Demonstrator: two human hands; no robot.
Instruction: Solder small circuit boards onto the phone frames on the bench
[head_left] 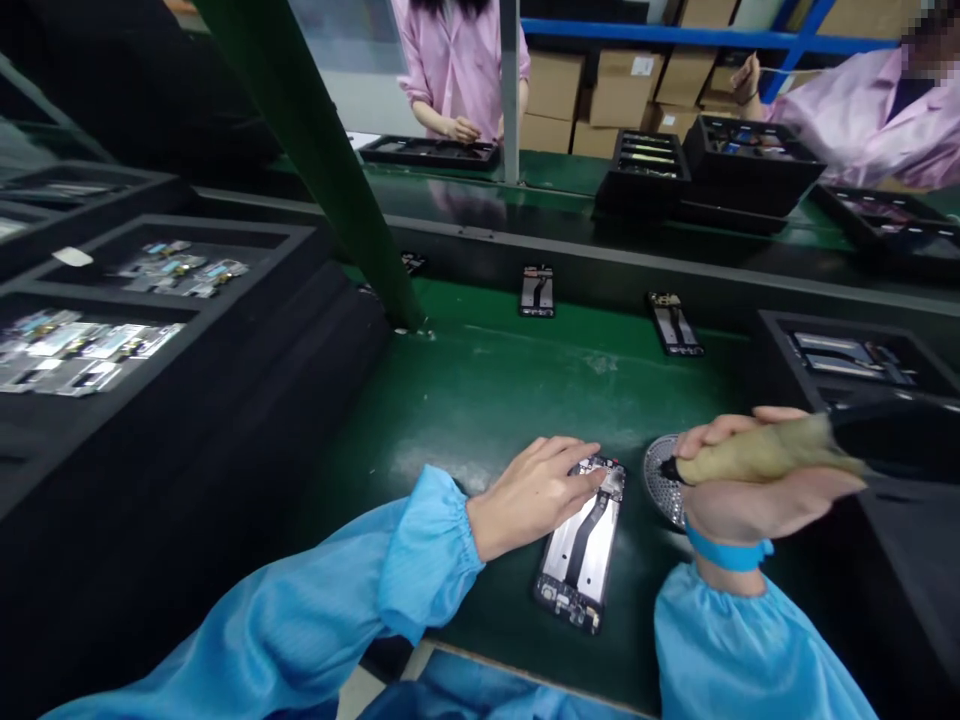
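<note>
The green bench (480, 400) spreads out in front of me. A tall stack of black foam trays (247, 370) walls off my left side, its pockets filled with shiny metal parts (82, 345). A green post (315, 150) slants down onto the bench, hiding some of what lies beyond it. Across from me are two people in pink, one (457, 60) at a low tray, the other (862, 110) by stacked boxes (739, 180). Another foam tray (776, 365) stands at my right, just beyond my right hand (739, 508). Near the bench's far edge lie two opened phones (537, 290), well apart.

My own opened phone (583, 545) lies flat near the front edge, slightly tilted, its dark ribbon running along the silver plate. Just right of it sits a round perforated metal dish (664, 480).

My left forearm reaches in from the lower left, the hand (529, 495) palm down, fingers loosely spread over the phone's far end. My right wrist is turned thumb-side up, fingers wrapped around a yellowish taped tool (765, 450), its black tip over the dish.
</note>
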